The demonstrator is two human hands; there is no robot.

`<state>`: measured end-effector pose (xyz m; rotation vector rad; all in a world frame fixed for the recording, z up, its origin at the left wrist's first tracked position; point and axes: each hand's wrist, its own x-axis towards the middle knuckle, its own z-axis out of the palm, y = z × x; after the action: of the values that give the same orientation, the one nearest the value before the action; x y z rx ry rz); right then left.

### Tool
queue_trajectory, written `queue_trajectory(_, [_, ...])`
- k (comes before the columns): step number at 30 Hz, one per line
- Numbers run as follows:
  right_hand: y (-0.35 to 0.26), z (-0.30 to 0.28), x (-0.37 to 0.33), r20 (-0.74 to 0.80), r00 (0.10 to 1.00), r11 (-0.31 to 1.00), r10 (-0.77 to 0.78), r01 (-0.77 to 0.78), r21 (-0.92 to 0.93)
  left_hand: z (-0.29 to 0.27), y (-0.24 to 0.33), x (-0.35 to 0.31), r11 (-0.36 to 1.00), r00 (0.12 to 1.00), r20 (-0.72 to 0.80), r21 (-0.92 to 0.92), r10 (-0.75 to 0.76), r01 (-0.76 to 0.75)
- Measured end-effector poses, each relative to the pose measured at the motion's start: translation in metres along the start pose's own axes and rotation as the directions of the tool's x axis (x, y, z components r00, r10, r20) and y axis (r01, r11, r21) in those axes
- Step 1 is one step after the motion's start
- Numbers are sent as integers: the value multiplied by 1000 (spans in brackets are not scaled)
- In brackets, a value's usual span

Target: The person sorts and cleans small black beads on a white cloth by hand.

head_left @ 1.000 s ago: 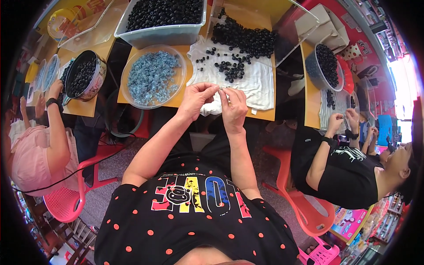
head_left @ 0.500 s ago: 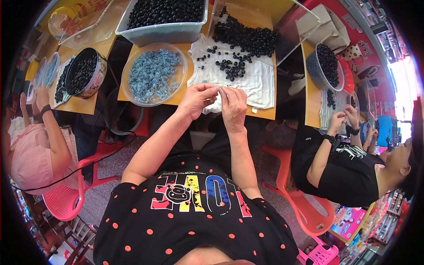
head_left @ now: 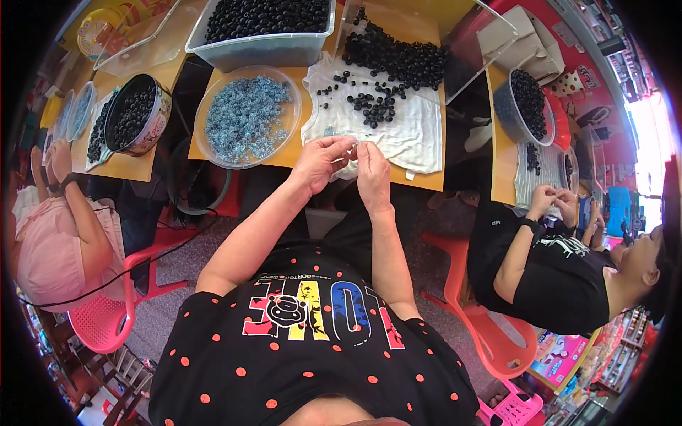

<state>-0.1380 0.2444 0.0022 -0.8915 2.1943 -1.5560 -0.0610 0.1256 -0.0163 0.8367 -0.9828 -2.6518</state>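
Just over the near edge of a white cloth point(head_left: 423, 149), my left hand point(head_left: 321, 163) and my right hand point(head_left: 374, 176) meet at the fingertips. Both are closed in a pinch, and a tiny pale thing shows between them, too small to name. A few clear bluish pieces point(head_left: 331, 130) lie on the cloth beyond my left hand. Loose black beads point(head_left: 375, 112) are scattered farther back on the cloth, with a dense heap of black beads point(head_left: 398, 60) behind them. Left of my hands, a round clear tray point(head_left: 293, 128) holds many small translucent blue pieces point(head_left: 245, 117).
A plastic tub point(head_left: 263, 53) full of black beads stands at the back. On the left table is a round tin point(head_left: 165, 113) of black beads; on the right table, a clear bucket point(head_left: 506, 110) of them. Co-workers sit on both sides, near a pink chair point(head_left: 103, 323) and a red chair point(head_left: 497, 348).
My right hand's fingers have drawn together and turned slightly, staying by my left fingertips. My left hand has barely moved. The right co-worker's hands have come closer together.
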Motion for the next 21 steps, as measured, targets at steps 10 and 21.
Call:
queue_trajectory(10, [7, -3, 0, 62, 998, 999, -17, 14, 43, -6, 17, -2, 984, 991, 132, 179, -7, -17])
queue_trajectory(21, [21, 4, -4, 234, 948, 650, 216, -318, 690, -9, 15, -1, 995, 968, 252, 104, -19, -8])
